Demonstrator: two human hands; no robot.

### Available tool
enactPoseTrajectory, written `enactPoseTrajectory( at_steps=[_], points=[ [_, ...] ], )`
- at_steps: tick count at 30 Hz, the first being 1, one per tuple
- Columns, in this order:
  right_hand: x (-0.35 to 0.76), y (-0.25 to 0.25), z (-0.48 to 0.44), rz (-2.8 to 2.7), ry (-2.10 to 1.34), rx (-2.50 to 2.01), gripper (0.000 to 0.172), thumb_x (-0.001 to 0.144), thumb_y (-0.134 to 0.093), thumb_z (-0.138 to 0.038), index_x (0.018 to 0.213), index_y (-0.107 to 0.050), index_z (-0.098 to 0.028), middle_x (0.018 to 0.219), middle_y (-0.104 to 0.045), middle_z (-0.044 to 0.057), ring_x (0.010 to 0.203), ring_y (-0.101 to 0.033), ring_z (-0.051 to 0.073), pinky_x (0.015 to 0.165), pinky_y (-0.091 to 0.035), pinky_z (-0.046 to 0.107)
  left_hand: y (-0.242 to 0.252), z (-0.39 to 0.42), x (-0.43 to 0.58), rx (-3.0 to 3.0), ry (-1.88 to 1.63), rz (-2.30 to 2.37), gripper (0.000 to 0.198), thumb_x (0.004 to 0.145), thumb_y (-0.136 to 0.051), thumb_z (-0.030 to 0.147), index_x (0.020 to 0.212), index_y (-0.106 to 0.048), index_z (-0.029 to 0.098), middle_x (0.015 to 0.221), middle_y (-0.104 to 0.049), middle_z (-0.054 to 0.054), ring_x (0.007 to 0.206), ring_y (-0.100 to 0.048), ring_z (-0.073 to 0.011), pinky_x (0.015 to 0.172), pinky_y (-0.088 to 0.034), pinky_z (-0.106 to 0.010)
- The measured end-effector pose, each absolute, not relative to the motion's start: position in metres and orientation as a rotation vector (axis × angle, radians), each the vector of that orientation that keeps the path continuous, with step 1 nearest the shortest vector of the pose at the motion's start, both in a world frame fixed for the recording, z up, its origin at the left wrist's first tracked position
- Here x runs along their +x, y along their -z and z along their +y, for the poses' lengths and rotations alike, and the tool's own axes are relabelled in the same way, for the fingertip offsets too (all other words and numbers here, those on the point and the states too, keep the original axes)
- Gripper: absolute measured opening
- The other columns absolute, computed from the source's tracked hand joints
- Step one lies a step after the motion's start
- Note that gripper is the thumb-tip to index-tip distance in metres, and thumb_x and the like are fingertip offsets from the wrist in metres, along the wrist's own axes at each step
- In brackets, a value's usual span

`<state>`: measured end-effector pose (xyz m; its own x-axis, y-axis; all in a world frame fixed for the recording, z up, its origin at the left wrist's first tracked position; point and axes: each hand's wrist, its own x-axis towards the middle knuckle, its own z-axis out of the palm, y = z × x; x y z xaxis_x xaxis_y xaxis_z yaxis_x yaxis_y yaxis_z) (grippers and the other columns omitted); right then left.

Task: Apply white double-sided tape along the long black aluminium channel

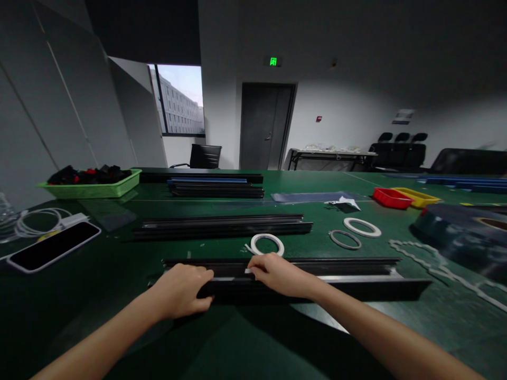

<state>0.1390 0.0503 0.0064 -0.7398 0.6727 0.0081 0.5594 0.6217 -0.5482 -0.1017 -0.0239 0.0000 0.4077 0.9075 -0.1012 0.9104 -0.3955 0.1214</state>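
A long black channel-shaped profile point(364, 288) lies across the green table in front of me. My left hand point(180, 289) is closed around its left part, fingers over the channel and thumb at the near wall. Over the middle of the channel, my right hand point(275, 272) pinches a small piece of white tape point(248, 271) between thumb and fingertips. Whether the tape touches the profile I cannot tell. Just behind the right hand lies a roll of white tape point(280, 246), its loose end pointing left.
Behind lies a second black profile point(225, 228), with stacked profiles point(217, 190) farther back. To the right are a white tape roll point(374, 232), a grey ring point(344, 245), a red tray point(390, 199) and a yellow tray point(420, 199). Left are a phone point(55, 245) and a green basket point(95, 188).
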Motion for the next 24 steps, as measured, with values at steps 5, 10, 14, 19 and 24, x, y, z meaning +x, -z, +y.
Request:
enactPoseTrajectory(
  at_steps=[5,10,14,19,24],
  points=[
    [0.139,-0.006,0.051,-2.627,-0.776,-1.026,0.026,0.084,-0.044,-0.028,0.092,-0.066,-0.017,0.086,-0.066,0.006,0.074,-0.057,0.016,0.065,-0.039,0.024,0.000,-0.024,-0.101,2.498,0.034,1.630,0.026,0.079,-0.048,0.042,0.090,-0.058,0.021,0.093,-0.065,-0.005,0.079,-0.061,-0.0199,0.072,-0.048,-0.033],
    [0.138,-0.004,0.051,-2.622,-0.762,-1.033,0.025,0.084,-0.045,-0.032,0.086,-0.064,-0.017,0.077,-0.064,0.004,0.067,-0.055,0.014,0.060,-0.037,0.024,0.002,-0.022,-0.102,2.532,0.054,1.634,0.023,0.078,-0.048,0.039,0.089,-0.058,0.021,0.094,-0.066,-0.005,0.082,-0.061,-0.0209,0.076,-0.047,-0.034],
    [0.139,-0.004,0.051,-2.617,-0.750,-1.058,0.026,0.084,-0.047,-0.036,0.082,-0.063,-0.016,0.072,-0.062,0.002,0.063,-0.053,0.013,0.056,-0.034,0.023,0.000,-0.024,-0.101,2.542,0.057,1.628,0.023,0.079,-0.048,0.039,0.089,-0.057,0.021,0.093,-0.065,-0.005,0.080,-0.061,-0.0203,0.073,-0.047,-0.033],
    [0.139,-0.004,0.051,-2.620,-0.726,-1.053,0.027,0.085,-0.047,-0.037,0.078,-0.062,-0.016,0.070,-0.061,0.002,0.062,-0.051,0.012,0.054,-0.033,0.023,0.002,-0.028,-0.089,2.664,-0.041,1.615,0.034,0.081,-0.047,0.041,0.109,-0.050,0.022,0.099,-0.061,-0.006,0.088,-0.058,-0.0220,0.075,-0.046,-0.033],
    [0.140,-0.001,0.052,-2.619,-0.711,-1.050,0.027,0.085,-0.046,-0.036,0.079,-0.064,-0.016,0.071,-0.062,0.003,0.062,-0.053,0.013,0.055,-0.034,0.023,0.012,-0.028,-0.080,2.740,-0.051,1.517,0.028,0.088,-0.041,0.033,0.114,-0.044,0.023,0.103,-0.059,-0.007,0.093,-0.056,-0.0223,0.074,-0.046,-0.033]
  ],
)
